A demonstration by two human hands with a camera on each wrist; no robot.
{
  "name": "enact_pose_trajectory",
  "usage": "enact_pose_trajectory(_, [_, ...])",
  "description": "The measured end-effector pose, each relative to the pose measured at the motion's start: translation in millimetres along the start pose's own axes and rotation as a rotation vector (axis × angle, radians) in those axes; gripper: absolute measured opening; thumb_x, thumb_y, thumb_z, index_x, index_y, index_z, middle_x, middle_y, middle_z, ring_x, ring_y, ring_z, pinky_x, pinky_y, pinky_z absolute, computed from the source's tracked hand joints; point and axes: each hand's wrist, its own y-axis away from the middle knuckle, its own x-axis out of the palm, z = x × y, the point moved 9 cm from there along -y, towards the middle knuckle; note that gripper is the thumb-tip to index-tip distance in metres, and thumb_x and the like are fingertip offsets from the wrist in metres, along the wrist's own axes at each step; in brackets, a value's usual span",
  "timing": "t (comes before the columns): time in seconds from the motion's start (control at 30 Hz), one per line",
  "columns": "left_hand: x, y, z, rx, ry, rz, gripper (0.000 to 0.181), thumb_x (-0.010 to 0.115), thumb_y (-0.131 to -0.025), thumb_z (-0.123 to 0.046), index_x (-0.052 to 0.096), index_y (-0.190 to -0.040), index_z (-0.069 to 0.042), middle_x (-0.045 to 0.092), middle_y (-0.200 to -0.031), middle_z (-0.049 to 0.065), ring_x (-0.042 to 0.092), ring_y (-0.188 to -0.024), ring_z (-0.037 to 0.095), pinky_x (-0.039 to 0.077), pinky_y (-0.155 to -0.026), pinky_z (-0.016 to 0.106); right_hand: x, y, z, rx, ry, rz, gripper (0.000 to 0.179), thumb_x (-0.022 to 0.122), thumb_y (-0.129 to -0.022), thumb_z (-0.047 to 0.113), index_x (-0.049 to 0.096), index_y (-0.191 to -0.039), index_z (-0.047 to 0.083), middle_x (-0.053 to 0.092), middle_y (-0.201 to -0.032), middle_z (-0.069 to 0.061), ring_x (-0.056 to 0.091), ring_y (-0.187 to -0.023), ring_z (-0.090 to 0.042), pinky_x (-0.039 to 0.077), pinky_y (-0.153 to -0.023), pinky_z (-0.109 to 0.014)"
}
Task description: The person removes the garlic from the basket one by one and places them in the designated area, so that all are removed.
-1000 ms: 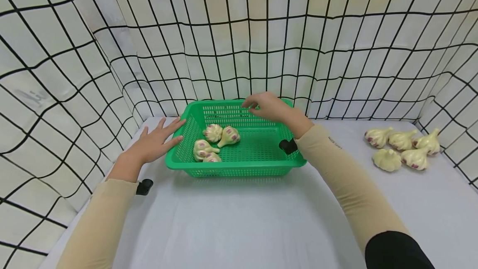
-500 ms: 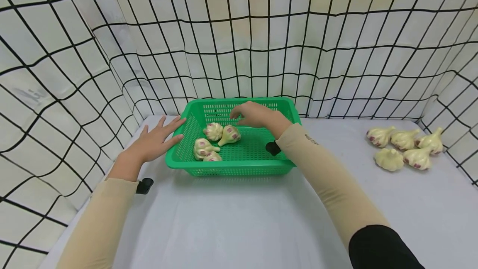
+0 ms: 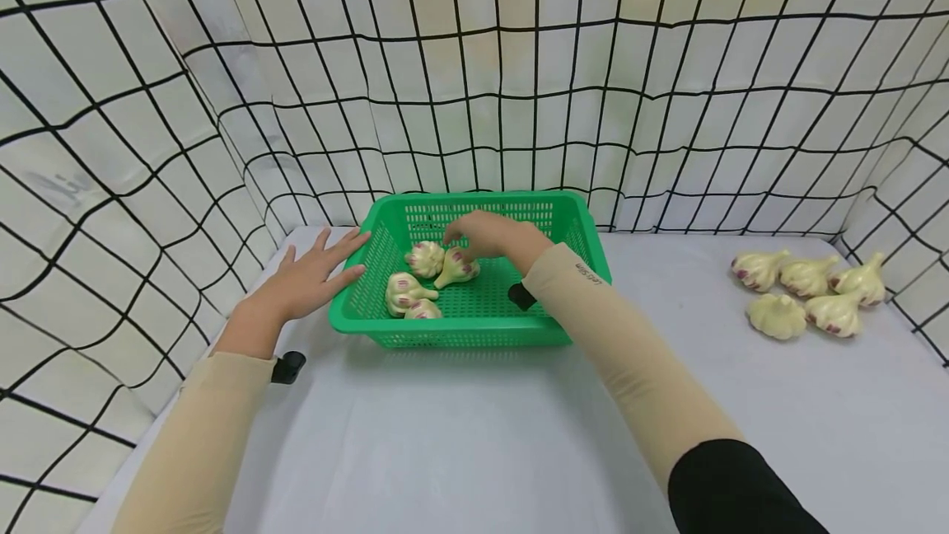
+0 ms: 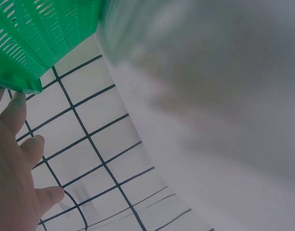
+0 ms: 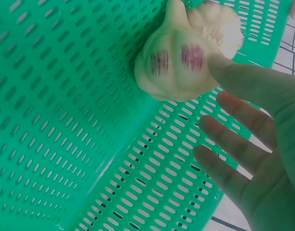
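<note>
My right hand (image 3: 488, 235) reaches down into a green perforated plastic basket (image 3: 474, 325), just over a garlic bulb (image 3: 457, 269) with a stubby stem. In the right wrist view the thumb lies against that purple-streaked bulb (image 5: 174, 65), and the other visible fingers (image 5: 236, 144) are apart from it. A second bulb (image 3: 426, 259) sits beside it. Two more, a stemmed garlic bulb (image 3: 406, 293) and a partly hidden one (image 3: 423, 309), rest at the basket's left end. My left hand (image 3: 304, 287) has its fingers spread, with fingertips touching the basket's left rim.
Several garlic bulbs (image 3: 808, 287) lie grouped on the white table (image 3: 474, 427) to the right. Black wire grid panels (image 3: 519, 97) backed with white sheeting enclose the table at the back and both sides.
My right hand has moved left and lower from above the basket's back rim to the bulb inside. The left hand has kept its place on the rim.
</note>
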Motion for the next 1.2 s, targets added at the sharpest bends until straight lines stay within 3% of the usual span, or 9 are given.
enact_pose_trajectory(0.1, [-0.3, 0.3, -0.1, -0.002, 0.001, 0.000, 0.071, 0.038, -0.108, -0.056, 0.018, -0.166, -0.021, 0.011, -0.172, 0.009, -0.009, -0.155, 0.041, -0.012, -0.112, 0.075, 3.6, -3.4, 0.2, 0.014, 0.006, 0.013, 0.048, 0.068, -0.101, 0.011, 0.056, -0.147, 0.011, 0.051, -0.152, -0.009, 0.048, -0.137, -0.026, 0.047, -0.103, -0.035])
enact_pose_trajectory(0.3, [1.0, -0.4, 0.7, 0.001, 0.005, 0.000, 0.070, 0.038, -0.108, -0.055, 0.017, -0.167, -0.022, 0.012, -0.171, 0.010, -0.009, -0.155, 0.041, -0.012, -0.112, 0.075, 15.4, -8.3, 0.1, 0.045, -0.009, 0.081, 0.056, 0.066, -0.099, 0.002, 0.050, -0.152, 0.012, 0.044, -0.156, -0.012, 0.052, -0.119, -0.025, 0.045, -0.077, -0.032])
enact_pose_trajectory(0.57, [1.1, -0.8, 2.5, -0.002, -0.005, -0.007, 0.070, 0.037, -0.108, -0.056, 0.018, -0.166, -0.022, 0.012, -0.171, 0.009, -0.008, -0.155, 0.041, -0.011, -0.112, 0.075, 17.7, -8.9, -0.6, 0.041, 0.008, 0.094, 0.058, 0.067, -0.098, 0.001, 0.049, -0.153, 0.010, 0.048, -0.154, -0.010, 0.051, -0.134, -0.027, 0.052, -0.092, -0.034])
enact_pose_trajectory(1.2, [-0.3, 0.6, 0.2, 0.000, -0.015, -0.015, 0.070, 0.039, -0.108, -0.055, 0.020, -0.166, -0.022, 0.013, -0.171, 0.010, -0.005, -0.155, 0.043, -0.010, -0.113, 0.075, 13.0, 0.7, -3.2, 0.032, 0.003, 0.069, 0.055, 0.068, -0.098, 0.006, 0.051, -0.150, 0.009, 0.051, -0.150, -0.011, 0.054, -0.129, -0.025, 0.052, -0.090, -0.034])
